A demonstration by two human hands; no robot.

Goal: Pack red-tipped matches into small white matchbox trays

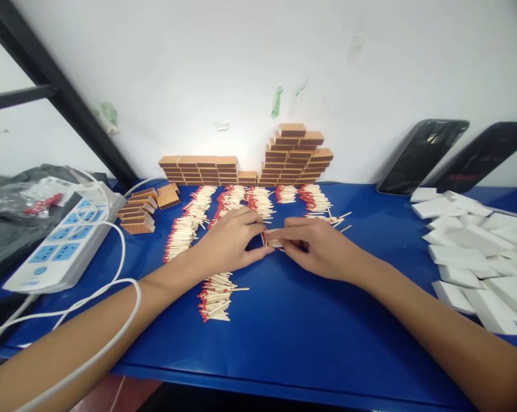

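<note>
A small matchbox (275,242) with matches in it lies between my two hands, low over the blue table; fingers hide most of it. My left hand (235,240) pinches its left end between thumb and fingers. From the other side my right hand (318,246) grips it, the index finger stretched across the matches and the thumb below. Rows of loose red-tipped matches lie behind and left of my hands, such as a long pile (183,234) and a right-hand pile (315,200). Another match pile (215,297) shows below my left forearm.
Brown matchboxes stand stacked (198,169) along the wall, higher at right (292,154). Loose boxes (138,213) lie at left, beside a power strip (64,243) whose white cable (123,252) crosses my left forearm. White trays (477,252) pile at right before two phones (423,157).
</note>
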